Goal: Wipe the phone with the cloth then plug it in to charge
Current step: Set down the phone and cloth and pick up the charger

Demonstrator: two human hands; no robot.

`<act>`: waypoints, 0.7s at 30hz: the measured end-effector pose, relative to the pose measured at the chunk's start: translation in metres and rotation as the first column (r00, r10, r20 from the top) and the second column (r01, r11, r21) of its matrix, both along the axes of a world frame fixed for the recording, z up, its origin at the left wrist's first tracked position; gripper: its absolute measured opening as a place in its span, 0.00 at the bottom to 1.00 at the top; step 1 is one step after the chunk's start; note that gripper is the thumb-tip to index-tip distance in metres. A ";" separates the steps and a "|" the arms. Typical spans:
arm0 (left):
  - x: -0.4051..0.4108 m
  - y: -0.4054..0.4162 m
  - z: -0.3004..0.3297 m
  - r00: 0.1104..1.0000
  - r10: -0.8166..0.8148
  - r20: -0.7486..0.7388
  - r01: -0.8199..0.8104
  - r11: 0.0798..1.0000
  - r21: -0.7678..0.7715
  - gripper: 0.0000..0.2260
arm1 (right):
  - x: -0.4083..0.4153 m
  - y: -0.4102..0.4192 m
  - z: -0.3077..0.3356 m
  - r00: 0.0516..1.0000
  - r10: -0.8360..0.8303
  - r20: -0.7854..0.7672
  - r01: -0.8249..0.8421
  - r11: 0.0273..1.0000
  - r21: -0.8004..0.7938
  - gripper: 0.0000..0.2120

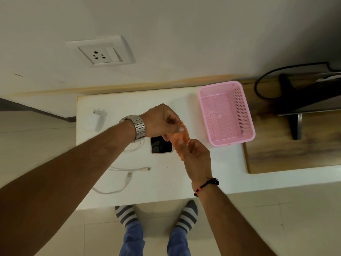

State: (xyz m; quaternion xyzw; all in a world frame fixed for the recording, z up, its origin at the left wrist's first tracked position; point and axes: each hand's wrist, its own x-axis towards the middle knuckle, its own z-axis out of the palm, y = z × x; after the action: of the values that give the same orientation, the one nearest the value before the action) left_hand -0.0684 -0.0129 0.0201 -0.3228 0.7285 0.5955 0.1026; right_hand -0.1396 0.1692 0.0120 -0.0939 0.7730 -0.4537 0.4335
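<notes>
Here, going left to right, I see the charger (95, 120) lying on the bench (217, 174), the cable (127, 174) partly hidden under my forearm, the left hand (160, 122) and right hand (198, 159) both pinching the crumpled orange cloth (181, 140), which covers the phone (160, 145) edge.

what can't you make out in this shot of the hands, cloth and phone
Head view only:
- phone: its far end is hidden behind the left hand and the orange cloth.
- cloth: bunched between both hands; the right hand covers its lower part, so its full shape is unclear.
- white cable: part runs under the left forearm.
- black object at right: cut off by the frame edge.
- adapter: markings too small.
</notes>
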 end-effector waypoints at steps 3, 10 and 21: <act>-0.004 -0.011 0.001 0.999 -0.028 0.029 0.030 0.996 -0.084 0.07 | -0.002 0.006 -0.009 0.999 -0.035 0.020 0.035 0.999 0.031 0.17; -0.038 -0.017 -0.015 0.983 -0.072 0.168 0.124 0.938 -0.325 0.08 | -0.011 0.009 -0.027 0.907 -0.400 0.134 0.360 0.900 0.247 0.11; -0.067 -0.007 -0.025 0.985 -0.115 0.131 0.172 0.766 -0.619 0.07 | -0.014 -0.011 -0.034 0.879 -0.427 0.214 0.357 0.885 0.300 0.08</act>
State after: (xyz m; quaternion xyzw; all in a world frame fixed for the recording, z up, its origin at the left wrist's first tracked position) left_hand -0.1352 -0.0204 -0.0044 -0.3068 0.9026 0.2948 0.0655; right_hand -0.1534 0.1581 -0.0221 0.1851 0.7594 -0.4395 0.4425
